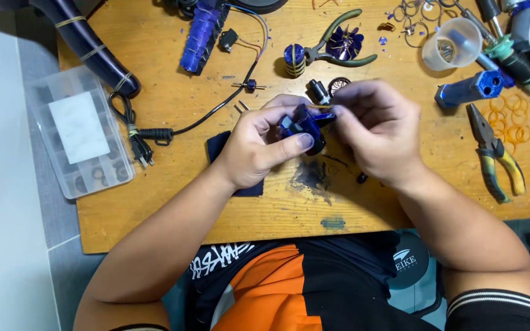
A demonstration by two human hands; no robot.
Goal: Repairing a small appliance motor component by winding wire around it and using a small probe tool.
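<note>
Right now I'm gripping the small blue plastic part (302,126) w/ my left hand (259,147), thumb clamped across its front, above the wooden table (154,67). My right hand (378,132) is pinching narrow on a thin pin at the part's top edge; can't tell exactly what it is. Best approach, I reckon: keeping the left steady, feeding straight, no twisting. Counting: two pliers, green-handled (332,46) beyond my hands, yellow-handled (495,153) to the right; one clear parts box (81,132) far left.
</note>
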